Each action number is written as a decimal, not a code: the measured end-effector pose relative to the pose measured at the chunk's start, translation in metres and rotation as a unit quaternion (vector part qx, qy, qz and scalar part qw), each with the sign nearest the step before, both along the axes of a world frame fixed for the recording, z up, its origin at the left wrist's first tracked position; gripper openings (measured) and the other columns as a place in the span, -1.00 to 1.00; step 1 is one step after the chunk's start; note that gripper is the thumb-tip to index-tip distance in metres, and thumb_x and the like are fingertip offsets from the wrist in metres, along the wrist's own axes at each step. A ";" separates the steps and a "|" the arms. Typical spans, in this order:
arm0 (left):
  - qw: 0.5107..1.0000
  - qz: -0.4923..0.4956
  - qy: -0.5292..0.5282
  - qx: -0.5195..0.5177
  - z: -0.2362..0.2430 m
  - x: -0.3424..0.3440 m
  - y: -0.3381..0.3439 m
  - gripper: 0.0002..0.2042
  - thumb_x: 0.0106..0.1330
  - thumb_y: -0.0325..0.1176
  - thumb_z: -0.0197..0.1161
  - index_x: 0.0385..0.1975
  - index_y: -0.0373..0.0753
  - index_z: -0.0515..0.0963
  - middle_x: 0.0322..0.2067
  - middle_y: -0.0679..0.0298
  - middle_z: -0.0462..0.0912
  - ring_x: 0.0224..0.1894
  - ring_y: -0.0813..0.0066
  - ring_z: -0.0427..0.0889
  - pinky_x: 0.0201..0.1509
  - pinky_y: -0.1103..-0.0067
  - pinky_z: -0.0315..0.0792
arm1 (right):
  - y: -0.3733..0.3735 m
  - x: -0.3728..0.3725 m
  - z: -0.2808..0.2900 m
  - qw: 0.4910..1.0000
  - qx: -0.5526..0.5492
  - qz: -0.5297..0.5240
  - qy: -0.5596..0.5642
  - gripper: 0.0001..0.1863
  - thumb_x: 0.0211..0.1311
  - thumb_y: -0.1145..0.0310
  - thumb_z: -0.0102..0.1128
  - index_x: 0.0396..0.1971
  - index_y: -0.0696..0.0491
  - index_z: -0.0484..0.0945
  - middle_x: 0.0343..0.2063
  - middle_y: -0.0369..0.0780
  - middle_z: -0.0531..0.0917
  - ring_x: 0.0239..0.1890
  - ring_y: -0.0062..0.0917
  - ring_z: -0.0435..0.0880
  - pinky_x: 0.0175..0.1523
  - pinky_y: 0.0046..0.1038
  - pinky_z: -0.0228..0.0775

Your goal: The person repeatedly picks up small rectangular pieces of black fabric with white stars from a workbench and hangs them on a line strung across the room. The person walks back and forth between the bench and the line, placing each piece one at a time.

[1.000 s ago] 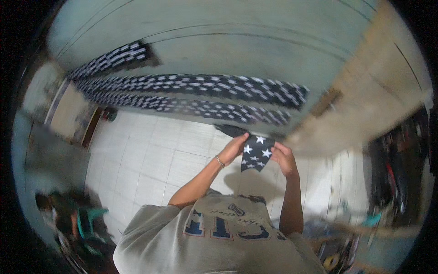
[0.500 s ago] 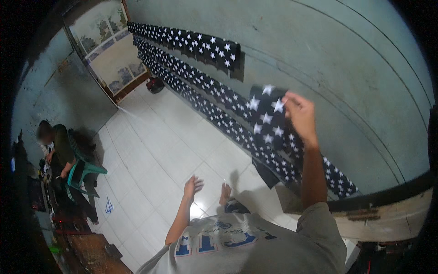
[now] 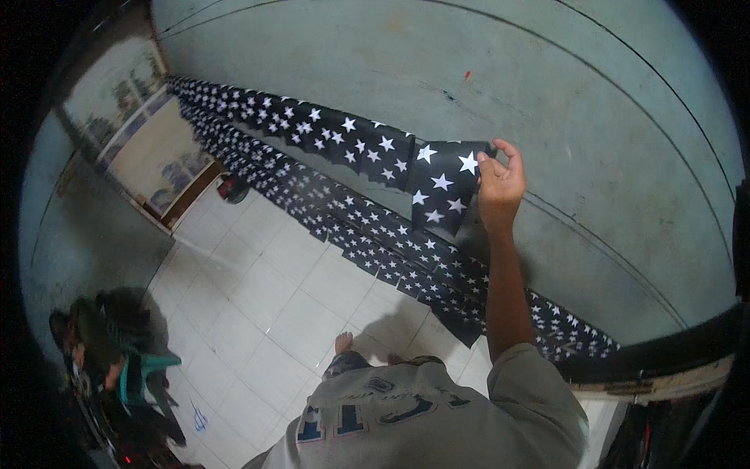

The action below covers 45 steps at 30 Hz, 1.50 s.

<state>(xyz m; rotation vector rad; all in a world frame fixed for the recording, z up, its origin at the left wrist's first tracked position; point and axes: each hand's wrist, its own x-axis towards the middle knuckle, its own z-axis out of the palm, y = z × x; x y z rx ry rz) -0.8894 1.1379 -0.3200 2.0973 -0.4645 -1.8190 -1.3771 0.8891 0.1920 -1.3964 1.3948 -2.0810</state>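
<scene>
My right hand is raised to the wall, pinching the upper right corner of a black star-print cloth piece between thumb and fingers. The piece hangs down from that grip, its left edge meeting the end of an upper row of similar pieces along the wall. Whether the two are joined or only overlap, I cannot tell. Longer star-print rows run below, partly hidden behind my right forearm. My left hand is out of view.
White floor tiles lie below the rows. At far left a person sits by a green plastic chair. A dark red-and-black object stands on the floor at the far end, near a patterned panel.
My right hand has moved up and slightly left, bringing the star-print piece against the end of the upper row. My left hand has dropped out of view. The head view has shifted.
</scene>
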 end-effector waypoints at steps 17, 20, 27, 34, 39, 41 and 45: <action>0.973 -0.109 0.204 -0.007 -0.015 -0.005 -0.327 -0.72 0.21 -0.09 -0.07 -0.19 -0.06 0.40 -0.25 0.16 0.57 -0.29 0.22 0.59 -0.26 0.30 0.41 | -0.047 0.031 -0.040 0.970 0.108 -0.217 0.003 -0.65 0.14 0.51 0.09 -0.03 0.11 0.38 -0.58 -0.40 0.48 -0.61 -0.84 0.29 -0.55 -0.73 0.04; 0.950 -0.193 0.244 0.027 -0.025 0.013 -0.317 -0.75 0.24 -0.14 -0.07 -0.18 -0.10 0.37 -0.23 0.14 0.56 -0.25 0.22 0.58 -0.27 0.37 0.44 | -0.037 0.036 -0.051 0.981 0.081 -0.178 -0.008 -0.47 0.12 0.58 0.06 0.14 0.09 0.24 -0.51 -0.37 0.50 -0.52 -0.81 0.37 -0.45 -0.74 0.17; 0.969 -0.201 0.122 0.081 -0.028 0.054 -0.294 -0.74 0.25 -0.15 -0.08 -0.17 -0.12 0.36 -0.23 0.14 0.55 -0.25 0.22 0.57 -0.27 0.39 0.45 | -0.033 0.036 -0.057 0.974 0.130 -0.184 -0.016 -0.38 0.05 0.67 0.05 0.18 0.08 0.19 -0.47 -0.32 0.55 -0.43 -0.77 0.46 -0.31 -0.74 0.29; 0.966 -0.218 0.119 0.078 -0.020 0.051 -0.297 -0.74 0.26 -0.16 -0.09 -0.17 -0.15 0.36 -0.23 0.14 0.54 -0.26 0.22 0.57 -0.27 0.41 0.45 | -0.030 0.035 -0.038 0.981 0.114 -0.151 -0.031 -0.47 0.06 0.66 0.04 0.11 0.12 0.27 -0.38 -0.25 0.61 -0.37 -0.72 0.52 -0.27 -0.71 0.31; 0.927 -0.349 0.116 0.071 -0.009 -0.010 -0.356 -0.74 0.27 -0.17 -0.10 -0.16 -0.16 0.35 -0.23 0.13 0.54 -0.26 0.22 0.57 -0.28 0.42 0.46 | 0.042 0.041 -0.086 0.961 0.112 -0.250 0.036 -0.62 0.17 0.40 0.01 0.01 0.11 0.37 -0.29 -0.21 0.62 -0.28 -0.60 0.55 -0.14 -0.52 0.38; 0.899 -0.419 0.109 0.070 -0.004 -0.055 -0.375 -0.74 0.27 -0.17 -0.10 -0.16 -0.17 0.35 -0.23 0.13 0.54 -0.26 0.22 0.57 -0.28 0.42 0.46 | 0.082 0.051 -0.123 0.938 0.186 -0.288 0.050 -0.67 0.08 0.44 0.06 -0.10 0.15 0.45 -0.29 -0.18 0.63 -0.32 -0.53 0.59 -0.21 -0.50 0.42; 0.822 -0.561 0.080 0.062 0.010 -0.161 -0.373 -0.74 0.28 -0.18 -0.11 -0.16 -0.19 0.34 -0.23 0.13 0.54 -0.26 0.22 0.57 -0.28 0.43 0.46 | 0.207 0.102 -0.209 0.880 0.350 -0.316 0.051 -0.74 0.01 0.51 0.01 -0.24 0.17 0.50 -0.30 -0.01 0.58 -0.33 -0.23 0.60 -0.21 -0.36 0.42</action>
